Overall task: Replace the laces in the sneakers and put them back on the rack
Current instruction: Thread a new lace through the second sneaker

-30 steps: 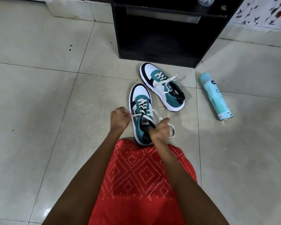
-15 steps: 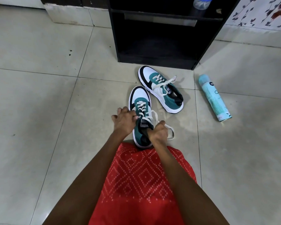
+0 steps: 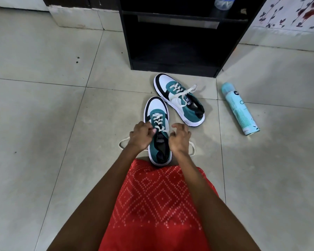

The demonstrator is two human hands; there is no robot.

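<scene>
The near sneaker (image 3: 157, 108) stands on the tiled floor (image 3: 43, 109), toe pointing away from the person and heel just touching the edge of a red patterned garment (image 3: 161, 205), with one hand at each side of its tongue. The left hand (image 3: 141, 136) is curled, its thumb and fingers pinching the white lace (image 3: 157, 120) beside the upper eyelets. The right hand (image 3: 179, 139) hovers over the other side with clawed fingers; a strand runs up to its thumb, but whether it is gripped cannot be told. Loose lace ends trail onto the floor from behind both wrists, so how they reach the hands is hidden. The second sneaker (image 3: 179, 100) lies just beyond, apart from the hands, angled to the right with its lace slack. Past it stands the black rack (image 3: 170, 70), its top cut off by the frame edge, as is a bottle (image 3: 223, 1) on its shelf. A pale spray can (image 3: 239, 109) lies on its side to the right.
</scene>
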